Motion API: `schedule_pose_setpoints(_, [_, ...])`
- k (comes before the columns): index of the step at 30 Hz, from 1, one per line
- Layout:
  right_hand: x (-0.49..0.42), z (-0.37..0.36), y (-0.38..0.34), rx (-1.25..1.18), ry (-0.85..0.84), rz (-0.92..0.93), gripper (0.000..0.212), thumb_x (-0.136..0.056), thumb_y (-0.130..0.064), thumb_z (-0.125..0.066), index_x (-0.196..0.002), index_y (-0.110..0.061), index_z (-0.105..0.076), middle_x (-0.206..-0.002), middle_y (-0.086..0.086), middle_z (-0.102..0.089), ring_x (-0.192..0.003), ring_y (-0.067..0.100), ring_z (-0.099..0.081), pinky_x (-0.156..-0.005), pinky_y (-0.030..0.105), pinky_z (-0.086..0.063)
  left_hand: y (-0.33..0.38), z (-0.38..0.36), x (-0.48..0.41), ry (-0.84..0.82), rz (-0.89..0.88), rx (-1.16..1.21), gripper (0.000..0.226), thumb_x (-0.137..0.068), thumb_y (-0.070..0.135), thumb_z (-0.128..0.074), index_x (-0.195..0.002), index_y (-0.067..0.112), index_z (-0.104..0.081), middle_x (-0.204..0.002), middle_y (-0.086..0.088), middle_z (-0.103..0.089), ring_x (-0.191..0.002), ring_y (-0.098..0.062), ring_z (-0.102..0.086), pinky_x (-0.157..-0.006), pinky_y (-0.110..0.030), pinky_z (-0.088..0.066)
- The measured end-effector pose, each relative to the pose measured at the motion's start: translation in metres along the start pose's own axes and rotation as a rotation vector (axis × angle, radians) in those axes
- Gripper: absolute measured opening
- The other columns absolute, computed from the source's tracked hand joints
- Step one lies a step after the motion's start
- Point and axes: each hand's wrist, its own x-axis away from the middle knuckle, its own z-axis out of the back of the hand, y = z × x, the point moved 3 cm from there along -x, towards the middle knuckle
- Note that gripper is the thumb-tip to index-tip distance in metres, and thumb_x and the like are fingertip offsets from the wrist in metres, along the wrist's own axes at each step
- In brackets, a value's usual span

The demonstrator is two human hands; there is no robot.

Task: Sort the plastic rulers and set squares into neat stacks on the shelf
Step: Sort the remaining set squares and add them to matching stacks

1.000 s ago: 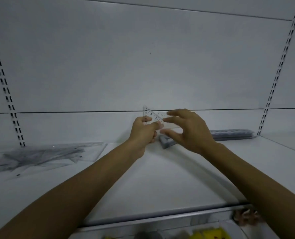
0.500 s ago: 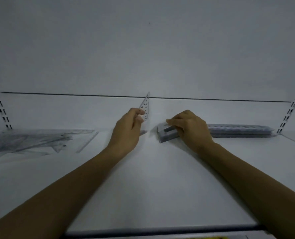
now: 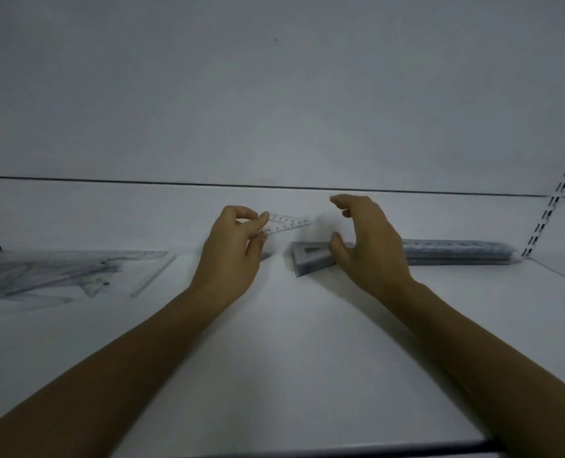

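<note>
Tipped from upright, the clear, tick-marked set square [image 3: 287, 223] now points right, near-horizontal, pinched in the left hand [image 3: 231, 256]; right hand [image 3: 370, 246] hovers, fingers spread.

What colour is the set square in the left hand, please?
The set square is clear with dark scale marks; head view.

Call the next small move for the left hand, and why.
Probably carry the clear set square right and lower it flat onto the grey stack of set squares. The left hand pinches it by one corner, off the shelf, and the right hand hovers open over that stack, seemingly ready to square it up. The rulers lie in their own stack further right.
</note>
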Motion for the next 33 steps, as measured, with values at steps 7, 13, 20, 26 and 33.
schedule_pose_setpoints(7, [-0.005, 0.002, -0.03, 0.215, -0.003, 0.323, 0.016, -0.082, -0.013, -0.06, -0.091, -0.011, -0.073, -0.073, 0.005, -0.07, -0.059, 0.023, -0.061, -0.058, 0.031, -0.046, 0.004, 0.014, -0.002, -0.046, -0.06, -0.058, 0.033, -0.092, 0.018, -0.056, -0.123, 0.011, -0.06, -0.121, -0.005, -0.055, -0.106, -0.016, -0.055, -0.084, -0.014, -0.039])
schedule_pose_setpoints(13, [-0.023, -0.025, -0.049, 0.516, -0.252, 0.274, 0.022, -0.056, -0.018, -0.086, -0.075, -0.023, -0.074, -0.064, -0.004, -0.068, -0.057, 0.018, -0.057, -0.068, 0.029, -0.038, -0.012, 0.051, 0.001, -0.162, -0.124, -0.107, 0.033, -0.092, 0.031, -0.054, -0.115, 0.012, -0.067, -0.114, -0.002, -0.065, -0.092, -0.01, -0.061, -0.08, -0.018, -0.048])
schedule_pose_setpoints(20, [-0.022, -0.068, -0.084, 0.78, -0.379, 0.455, 0.026, -0.033, -0.011, -0.082, -0.042, -0.018, -0.059, -0.046, -0.001, -0.049, -0.054, 0.02, -0.05, -0.063, 0.028, -0.039, -0.051, 0.041, 0.019, -0.445, 0.007, -0.234, 0.045, -0.082, 0.033, -0.039, -0.102, 0.008, -0.071, -0.104, -0.01, -0.068, -0.097, -0.024, -0.062, -0.082, -0.03, -0.046])
schedule_pose_setpoints(26, [-0.011, -0.079, -0.072, 0.716, -0.388, 0.444, 0.013, -0.056, -0.012, -0.077, -0.063, -0.018, -0.068, -0.06, 0.001, -0.056, -0.066, 0.024, -0.053, -0.07, 0.033, -0.026, -0.058, 0.024, 0.019, -0.5, -0.032, -0.287, 0.049, -0.08, 0.034, -0.034, -0.112, 0.02, -0.068, -0.121, -0.007, -0.059, -0.109, -0.029, -0.054, -0.092, -0.039, -0.045])
schedule_pose_setpoints(33, [-0.008, -0.077, -0.072, 0.594, -0.497, 0.369, 0.036, -0.097, -0.018, -0.037, -0.126, -0.029, -0.054, -0.107, 0.001, -0.059, -0.102, 0.023, -0.046, -0.084, 0.033, -0.029, -0.062, 0.018, 0.017, -0.476, 0.011, -0.345, 0.032, -0.096, 0.026, -0.044, -0.124, 0.025, -0.06, -0.129, -0.003, -0.05, -0.117, -0.025, -0.044, -0.096, -0.041, -0.042])
